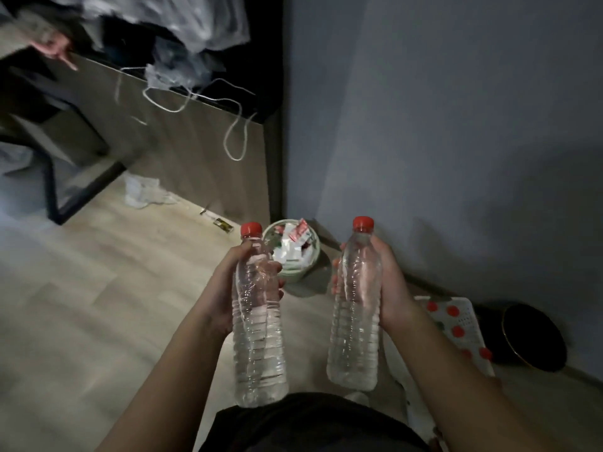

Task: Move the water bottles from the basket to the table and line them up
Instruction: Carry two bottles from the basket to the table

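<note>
Clear plastic, two bottles in hand, one each. Left hand [225, 288] wraps the upper body of the left bottle [257, 324]; right hand [388, 288] grips the right bottle [355, 308] the same way. Both are held upright, slightly tilted, above the floor [81, 305], well apart from each other. Caps: red, one per bottle, count 2. No label or readable writing on either bottle.

Basket [470, 324], white with perforated walls, sits on the floor low right, partly hidden by the right forearm. Red caps visible inside it: about 5; exact count uncertain.

Small round bin [293, 275] stands between the two bottles, further away, filled with white and red wrappers; print too blurred to read. Dark round object [535, 337] lies just beside the basket, against the grey wall [440, 109].
</note>
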`<state>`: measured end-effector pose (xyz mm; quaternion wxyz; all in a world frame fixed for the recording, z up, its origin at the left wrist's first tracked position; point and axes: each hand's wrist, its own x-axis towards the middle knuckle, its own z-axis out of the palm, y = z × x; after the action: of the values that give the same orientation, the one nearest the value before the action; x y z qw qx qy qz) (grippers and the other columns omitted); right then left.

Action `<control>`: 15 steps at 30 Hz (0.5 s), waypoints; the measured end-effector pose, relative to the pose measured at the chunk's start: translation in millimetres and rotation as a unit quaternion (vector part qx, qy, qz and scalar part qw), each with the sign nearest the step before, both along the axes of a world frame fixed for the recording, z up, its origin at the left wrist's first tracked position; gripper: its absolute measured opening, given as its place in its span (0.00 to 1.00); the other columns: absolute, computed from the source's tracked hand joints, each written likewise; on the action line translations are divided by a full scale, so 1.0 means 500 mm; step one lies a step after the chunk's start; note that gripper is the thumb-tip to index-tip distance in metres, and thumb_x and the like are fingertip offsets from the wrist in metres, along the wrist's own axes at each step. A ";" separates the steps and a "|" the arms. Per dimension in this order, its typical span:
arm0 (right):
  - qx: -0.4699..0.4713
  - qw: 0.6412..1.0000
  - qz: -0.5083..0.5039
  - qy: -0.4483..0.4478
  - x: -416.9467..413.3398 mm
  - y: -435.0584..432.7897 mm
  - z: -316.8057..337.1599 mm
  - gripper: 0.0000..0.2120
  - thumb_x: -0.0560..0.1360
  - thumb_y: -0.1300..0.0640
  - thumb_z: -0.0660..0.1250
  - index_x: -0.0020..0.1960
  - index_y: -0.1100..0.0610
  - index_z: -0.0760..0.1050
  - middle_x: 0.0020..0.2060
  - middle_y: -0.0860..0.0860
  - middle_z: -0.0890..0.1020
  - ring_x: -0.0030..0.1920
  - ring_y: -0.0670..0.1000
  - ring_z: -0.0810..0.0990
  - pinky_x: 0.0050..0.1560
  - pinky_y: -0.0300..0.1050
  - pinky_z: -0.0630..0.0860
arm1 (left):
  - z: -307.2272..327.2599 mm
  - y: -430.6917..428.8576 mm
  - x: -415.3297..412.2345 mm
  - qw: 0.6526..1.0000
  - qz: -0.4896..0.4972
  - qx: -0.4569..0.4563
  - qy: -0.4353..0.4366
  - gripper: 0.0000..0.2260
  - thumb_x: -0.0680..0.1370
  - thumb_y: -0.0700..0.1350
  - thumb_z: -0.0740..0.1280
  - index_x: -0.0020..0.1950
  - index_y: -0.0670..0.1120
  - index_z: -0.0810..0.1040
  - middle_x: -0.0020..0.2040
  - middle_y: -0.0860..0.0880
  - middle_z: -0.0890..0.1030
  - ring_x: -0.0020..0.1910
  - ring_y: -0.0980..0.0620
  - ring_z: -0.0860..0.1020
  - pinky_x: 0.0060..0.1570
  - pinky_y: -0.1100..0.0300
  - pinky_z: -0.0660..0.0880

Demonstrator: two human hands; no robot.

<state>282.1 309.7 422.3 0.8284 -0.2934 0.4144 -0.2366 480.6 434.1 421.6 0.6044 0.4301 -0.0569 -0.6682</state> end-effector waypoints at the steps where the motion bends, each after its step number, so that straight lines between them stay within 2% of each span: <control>1: 0.000 1.000 0.010 0.003 0.040 0.014 0.001 0.22 0.75 0.40 0.60 0.40 0.57 0.81 0.32 0.57 0.79 0.30 0.55 0.78 0.36 0.46 0.76 | 0.000 0.024 0.034 1.000 0.011 -0.005 -0.003 0.21 0.60 0.55 0.78 0.46 0.44 0.80 0.39 0.43 0.80 0.34 0.45 0.80 0.36 0.56 0.78; 3: 0.002 1.000 0.027 0.001 0.116 0.040 0.002 0.21 0.75 0.40 0.62 0.48 0.58 0.79 0.33 0.57 0.79 0.30 0.56 0.78 0.36 0.46 0.77 | 0.002 0.071 0.097 0.999 0.041 -0.005 -0.017 0.24 0.57 0.55 0.79 0.47 0.45 0.79 0.39 0.44 0.80 0.34 0.45 0.80 0.36 0.56 0.78; 4: 0.008 0.999 0.036 0.002 0.152 0.053 0.003 0.22 0.74 0.40 0.62 0.50 0.59 0.77 0.33 0.58 0.79 0.29 0.56 0.78 0.35 0.46 0.78 | 0.005 0.091 0.125 0.998 0.059 -0.005 -0.015 0.23 0.59 0.55 0.78 0.46 0.45 0.79 0.40 0.44 0.80 0.34 0.45 0.80 0.36 0.55 0.78; 6: 0.016 0.999 0.048 -0.001 0.218 0.078 0.003 0.23 0.75 0.39 0.61 0.48 0.60 0.78 0.32 0.57 0.78 0.28 0.55 0.78 0.34 0.46 0.78 | 0.010 0.126 0.173 0.995 0.101 -0.001 -0.003 0.15 0.68 0.55 0.71 0.45 0.45 0.78 0.40 0.44 0.79 0.35 0.46 0.80 0.37 0.55 0.79; 8: 0.025 0.998 0.058 -0.012 0.274 0.099 -0.001 0.23 0.76 0.39 0.60 0.45 0.58 0.78 0.33 0.56 0.79 0.29 0.54 0.78 0.34 0.45 0.78 | 0.010 0.155 0.215 0.991 0.132 0.005 0.009 0.11 0.74 0.53 0.64 0.44 0.45 0.77 0.39 0.44 0.78 0.35 0.46 0.79 0.40 0.54 0.79; 12: 0.045 0.993 0.099 -0.034 0.366 0.121 -0.021 0.23 0.73 0.35 0.63 0.49 0.56 0.76 0.36 0.55 0.80 0.32 0.55 0.79 0.39 0.47 0.77 | 0.003 0.199 0.282 0.983 0.184 -0.003 0.015 0.12 0.77 0.52 0.62 0.45 0.44 0.77 0.40 0.43 0.79 0.43 0.42 0.81 0.48 0.46 0.79; 15: 0.047 0.989 0.130 -0.052 0.426 0.126 -0.031 0.27 0.70 0.32 0.63 0.50 0.57 0.76 0.38 0.55 0.80 0.34 0.55 0.80 0.40 0.48 0.78 | -0.005 0.214 0.325 0.974 0.221 -0.031 0.027 0.13 0.76 0.53 0.63 0.46 0.44 0.77 0.41 0.44 0.79 0.50 0.40 0.80 0.57 0.39 0.74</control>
<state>495.0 372.5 406.8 0.8856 -0.2927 0.3393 -0.1220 643.2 541.2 418.9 0.7516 0.3947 0.0353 -0.5274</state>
